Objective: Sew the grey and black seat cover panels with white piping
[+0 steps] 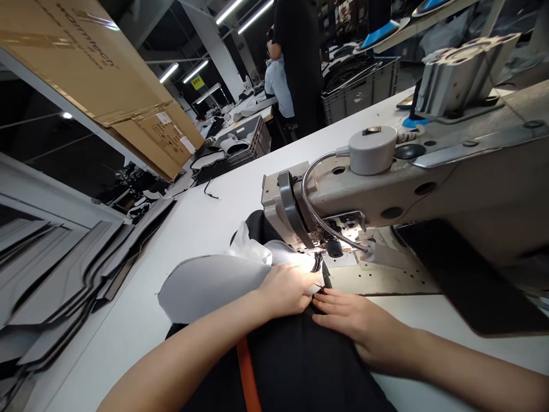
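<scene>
My left hand (288, 290) is closed on the edge of a light grey fabric panel (210, 286), just in front of the lit needle area of a sewing machine (295, 194). My right hand (345, 315) lies with fingers stretched out over black fabric (309, 360), fingertips close to those of the left. An orange strap (249, 375) runs down the black fabric. Crumpled white material (252, 246) bunches behind the grey panel. Dark edging at the seam reaches toward the presser foot, whose exact contact I cannot make out.
Stacked grey panels (86, 269) lie along the left. A cardboard box (86, 74) stands at upper left. A black flat tablet-like slab (476, 274) rests right of the machine. Beyond the white table (214, 212) are grey crates (360, 97) and people (300, 63).
</scene>
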Demonstrator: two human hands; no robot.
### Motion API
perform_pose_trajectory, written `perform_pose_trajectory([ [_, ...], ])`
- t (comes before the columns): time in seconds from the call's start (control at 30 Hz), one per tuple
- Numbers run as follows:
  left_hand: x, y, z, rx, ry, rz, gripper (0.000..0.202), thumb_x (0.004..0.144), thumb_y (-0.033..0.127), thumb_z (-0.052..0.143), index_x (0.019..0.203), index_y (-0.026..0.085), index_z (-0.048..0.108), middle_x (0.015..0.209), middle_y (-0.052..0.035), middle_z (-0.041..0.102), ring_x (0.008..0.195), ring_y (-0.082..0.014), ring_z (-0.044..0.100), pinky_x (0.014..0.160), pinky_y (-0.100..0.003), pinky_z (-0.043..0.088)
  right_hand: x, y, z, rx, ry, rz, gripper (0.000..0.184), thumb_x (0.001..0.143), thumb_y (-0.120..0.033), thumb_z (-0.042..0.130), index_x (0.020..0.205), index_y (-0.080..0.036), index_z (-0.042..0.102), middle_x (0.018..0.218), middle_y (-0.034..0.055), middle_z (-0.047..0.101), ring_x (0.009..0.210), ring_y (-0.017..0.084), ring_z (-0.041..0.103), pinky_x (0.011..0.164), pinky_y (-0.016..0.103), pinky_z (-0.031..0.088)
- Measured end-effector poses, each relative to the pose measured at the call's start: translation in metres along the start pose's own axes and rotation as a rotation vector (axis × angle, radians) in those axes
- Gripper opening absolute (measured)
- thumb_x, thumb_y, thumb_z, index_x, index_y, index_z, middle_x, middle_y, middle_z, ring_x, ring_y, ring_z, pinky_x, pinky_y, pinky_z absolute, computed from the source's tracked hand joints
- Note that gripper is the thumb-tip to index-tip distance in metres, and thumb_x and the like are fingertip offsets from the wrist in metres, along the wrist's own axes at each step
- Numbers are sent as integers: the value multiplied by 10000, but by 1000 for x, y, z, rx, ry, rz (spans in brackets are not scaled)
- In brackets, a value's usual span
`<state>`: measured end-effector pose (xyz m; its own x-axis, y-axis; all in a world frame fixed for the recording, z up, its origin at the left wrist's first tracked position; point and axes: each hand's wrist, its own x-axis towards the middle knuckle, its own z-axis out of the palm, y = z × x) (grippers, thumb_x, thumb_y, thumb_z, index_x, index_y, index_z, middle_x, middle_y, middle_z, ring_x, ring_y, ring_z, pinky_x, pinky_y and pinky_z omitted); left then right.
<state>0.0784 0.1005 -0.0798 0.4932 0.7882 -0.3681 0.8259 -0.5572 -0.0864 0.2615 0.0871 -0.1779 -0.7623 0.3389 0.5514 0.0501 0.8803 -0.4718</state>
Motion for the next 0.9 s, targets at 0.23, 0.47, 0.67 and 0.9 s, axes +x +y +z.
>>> perform_pose_trajectory([
  [0.23, -3, 7, 22, 325, 226, 153, 202, 898, 103, 402, 1005, 117, 572, 904, -82, 602, 814, -212, 556, 607, -293, 444, -3, -23, 25, -646, 132, -110, 327, 781, -101, 499, 1065, -7, 631, 1044, 231, 655, 986, 323, 627, 838, 424, 517],
  [0.47, 11, 17, 21, 286, 28, 119, 159, 861, 66, 421, 850, 114, 572, 749, -84, 583, 734, -225, 556, 572, -298, 434, 0, -19, 25, -697, 113, -195, 322, 793, -117, 484, 1058, 3, 621, 1000, 251, 662, 936, 316, 644, 809, 436, 523],
  [0.67, 10, 6, 13, -10, -13, 71, 170, 831, 87, 467, 897, 160, 605, 868, -55, 601, 828, -196, 538, 704, -289, 446, 6, -12, 20, -489, 90, -71, 419, 750, -93, 507, 1156, -31, 590, 1107, 223, 627, 1068, 302, 584, 940, 417, 477],
  [0.9, 3, -17, 10, -242, 64, 117, 262, 880, 127, 426, 1003, 207, 643, 1024, -48, 606, 971, -180, 532, 817, -272, 443, -1, 0, 22, -428, 112, 194, 621, 660, -170, 642, 1271, -190, 533, 1278, 245, 511, 1198, 379, 472, 942, 493, 447],
])
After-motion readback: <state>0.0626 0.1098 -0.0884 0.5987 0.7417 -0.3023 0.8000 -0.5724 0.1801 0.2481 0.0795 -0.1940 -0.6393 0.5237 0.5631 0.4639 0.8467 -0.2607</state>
